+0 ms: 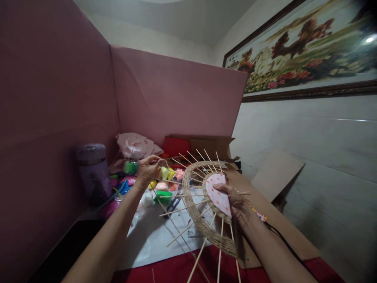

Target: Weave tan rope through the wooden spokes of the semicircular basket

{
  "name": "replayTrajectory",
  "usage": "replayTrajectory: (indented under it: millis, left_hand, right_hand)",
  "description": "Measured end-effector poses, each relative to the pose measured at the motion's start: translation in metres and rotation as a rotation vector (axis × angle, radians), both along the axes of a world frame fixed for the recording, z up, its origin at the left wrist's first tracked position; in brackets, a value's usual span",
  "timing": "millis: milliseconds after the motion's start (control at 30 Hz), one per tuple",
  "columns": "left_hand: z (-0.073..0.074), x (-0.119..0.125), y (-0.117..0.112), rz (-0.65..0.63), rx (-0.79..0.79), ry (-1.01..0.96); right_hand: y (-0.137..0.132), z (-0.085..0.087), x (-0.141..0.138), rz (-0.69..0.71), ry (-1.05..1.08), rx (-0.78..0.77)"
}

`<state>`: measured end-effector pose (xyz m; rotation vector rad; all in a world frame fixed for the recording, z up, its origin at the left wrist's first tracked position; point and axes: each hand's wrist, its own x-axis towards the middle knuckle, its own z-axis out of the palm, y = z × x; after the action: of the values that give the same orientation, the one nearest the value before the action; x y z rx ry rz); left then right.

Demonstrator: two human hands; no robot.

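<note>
Shows red cloth along the near edge, below the lowest tips of several pale sticks. Grasps with the right hand, thumb on top, a white half-disc patterned with orange-red spots, at the heart of a woven fan. Holds the woven fan just right of centre, partly over a white sheet, sticks radiating outward through a curved twine band. Pinches in the left hand, near the far-left stick tips, a thin strand drooping toward the near edge. Has brown cardboard to the right, crossed by a black cord. Includes, beyond the white sheet, bright packets, just beside a purple tumbler at left. Shows a pale pink bag behind the packets. Ends in a pink partition and, at upper right, a framed picture of horses on a pale wall.
</note>
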<state>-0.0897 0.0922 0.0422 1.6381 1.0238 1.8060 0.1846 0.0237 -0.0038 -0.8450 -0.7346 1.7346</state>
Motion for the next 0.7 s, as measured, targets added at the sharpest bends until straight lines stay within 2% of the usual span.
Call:
replayTrajectory:
  millis: [167, 333, 467, 700]
  left_hand:
    - [-0.010, 0.003, 0.007, -0.062, -0.037, 0.047]
    - [-0.031, 0.006, 0.019, -0.139, -0.118, 0.059]
    - [-0.045, 0.012, 0.023, -0.179, -0.143, 0.085]
    - [-0.053, 0.022, 0.022, -0.231, -0.143, 0.149]
  right_hand:
    - [-0.001, -0.003, 0.000, 0.006, 0.021, -0.010]
    - [-0.003, -0.006, -0.002, -0.038, -0.016, -0.003]
    - [-0.007, -0.006, -0.004, -0.008, -0.013, 0.010]
    - [-0.011, -0.005, -0.007, 0.077, -0.030, 0.049]
